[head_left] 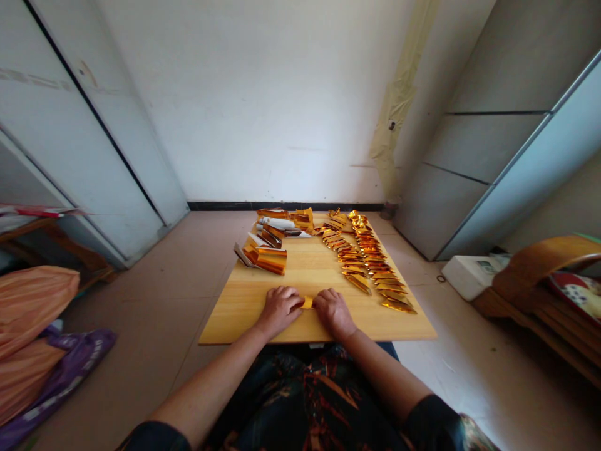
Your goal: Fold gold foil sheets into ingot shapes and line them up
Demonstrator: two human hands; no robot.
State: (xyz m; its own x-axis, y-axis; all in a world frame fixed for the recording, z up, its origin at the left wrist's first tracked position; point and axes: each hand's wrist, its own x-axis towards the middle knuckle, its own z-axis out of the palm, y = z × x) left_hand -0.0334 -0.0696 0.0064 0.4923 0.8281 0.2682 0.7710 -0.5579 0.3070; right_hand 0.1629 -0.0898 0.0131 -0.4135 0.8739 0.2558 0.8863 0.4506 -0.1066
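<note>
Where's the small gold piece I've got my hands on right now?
In the head view, the small gold piece is between your left hand and right hand, near the wooden tabletop's front edge.

Two hands [282, 307]; one handheld gold strip [307, 302]; one tabletop [300, 263]; two folded-foil rows [375, 257]

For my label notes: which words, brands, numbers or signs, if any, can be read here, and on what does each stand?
No text can be read.
Purple plastic bag at left: pale lettering, too blurred.
White rectangular box at right: dark patch, too small to tell whether it bears text.
Folded shiny gold pieces: no lettering visible.
</note>
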